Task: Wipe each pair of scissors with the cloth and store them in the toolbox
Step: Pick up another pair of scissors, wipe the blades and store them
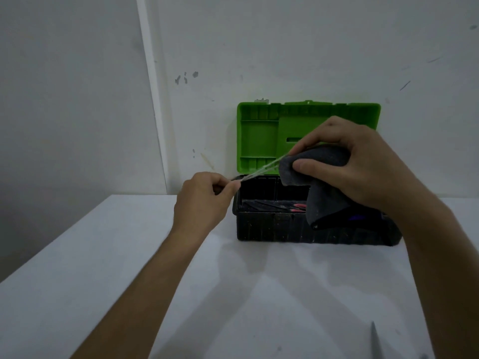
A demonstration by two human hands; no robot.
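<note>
My left hand [204, 200] grips the handle end of a thin pair of scissors [261, 168], whose pale blades slant up to the right. My right hand [355, 164] pinches a dark grey cloth [321, 182] around the blade tips; the rest of the cloth hangs down over the toolbox. Both hands are held above the black toolbox [272, 226], which stands open against the wall with its green lid [259, 136] upright. Red-handled tools [295, 207] lie inside the box. The scissors' handles are hidden in my left fist.
The white table [129, 255] runs from the wall toward me. A grey metal blade tip [374, 340] pokes up at the bottom right edge of the view. The white wall stands directly behind the toolbox.
</note>
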